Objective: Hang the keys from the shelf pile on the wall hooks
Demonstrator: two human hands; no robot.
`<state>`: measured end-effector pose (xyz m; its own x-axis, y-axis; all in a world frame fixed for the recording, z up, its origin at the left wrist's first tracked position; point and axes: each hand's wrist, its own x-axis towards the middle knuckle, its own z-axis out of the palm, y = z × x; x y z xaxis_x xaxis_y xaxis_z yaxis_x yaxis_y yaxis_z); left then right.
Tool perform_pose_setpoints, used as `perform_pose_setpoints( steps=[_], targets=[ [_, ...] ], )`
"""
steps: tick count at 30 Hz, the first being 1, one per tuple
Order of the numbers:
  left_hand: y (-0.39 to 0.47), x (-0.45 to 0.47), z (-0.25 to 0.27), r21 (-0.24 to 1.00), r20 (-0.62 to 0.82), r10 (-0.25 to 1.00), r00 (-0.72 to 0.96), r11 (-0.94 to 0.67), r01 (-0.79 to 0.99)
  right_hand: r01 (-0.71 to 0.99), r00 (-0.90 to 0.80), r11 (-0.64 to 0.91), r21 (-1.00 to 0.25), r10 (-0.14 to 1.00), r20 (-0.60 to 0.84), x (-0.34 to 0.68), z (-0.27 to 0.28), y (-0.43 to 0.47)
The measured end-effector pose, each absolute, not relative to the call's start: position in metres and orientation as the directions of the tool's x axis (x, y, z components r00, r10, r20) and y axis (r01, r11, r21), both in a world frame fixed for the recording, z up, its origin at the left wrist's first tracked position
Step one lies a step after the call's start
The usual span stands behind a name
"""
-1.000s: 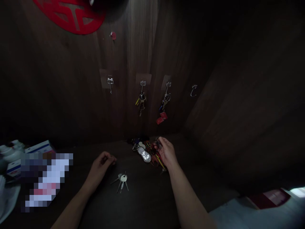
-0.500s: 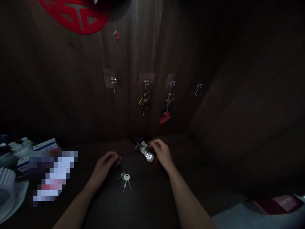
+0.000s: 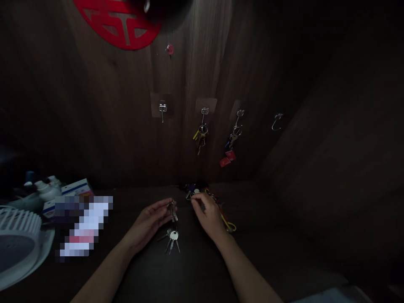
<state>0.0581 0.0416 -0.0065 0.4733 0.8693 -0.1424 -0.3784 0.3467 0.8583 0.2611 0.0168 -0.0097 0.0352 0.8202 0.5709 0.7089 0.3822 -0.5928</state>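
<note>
My left hand (image 3: 151,223) pinches a small bunch of keys (image 3: 173,211) by its fingertips, just above the dark tabletop (image 3: 195,269). A second bunch of silver keys (image 3: 171,240) lies fanned on the table right below it. My right hand (image 3: 208,213) rests with curled fingers on a pile of keys and fobs (image 3: 217,206) at the back of the table, touching something pale in it. On the wooden wall hang two key bunches, one with a yellow tag (image 3: 200,136) and one with red tags (image 3: 229,147).
Two wall hooks (image 3: 162,108) (image 3: 277,122) hold nothing. A red paper cut-out (image 3: 121,23) is stuck high on the wall. At the left stand a white fan (image 3: 19,235), bottles and a small box (image 3: 67,189). A wooden side wall closes in on the right.
My left hand has come right and now holds a small key bunch at its fingertips. My right hand has shifted left across the pile of keys. The view has panned left.
</note>
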Motion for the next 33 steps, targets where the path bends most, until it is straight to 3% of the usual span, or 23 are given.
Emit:
perform_pose_setpoints(
  steps=[9, 20, 26, 33],
  targets=[
    [0.040, 0.062, -0.010, 0.888, -0.120, 0.873, 0.472, 0.307, -0.343, 0.566, -0.165, 0.504, -0.653, 0.845, 0.509, 0.231, -0.012, 0.008],
    [0.038, 0.065, -0.011, 0.957, -0.103, 0.878, 0.468, 0.216, -0.193, 0.517, -0.069, 0.467, -0.717, 0.858, 0.509, 0.229, -0.016, 0.008],
    [0.035, 0.066, -0.007, 0.987, -0.066, 0.876, 0.478, 0.127, -0.098, 0.464, -0.122, 0.528, -0.711, 0.834, 0.539, 0.228, -0.012, 0.008],
    [0.038, 0.065, -0.011, 0.993, -0.067, 0.908, 0.414, 0.103, -0.066, 0.473, -0.070, 0.459, -0.752, 0.871, 0.487, 0.229, -0.010, 0.010]
  ],
)
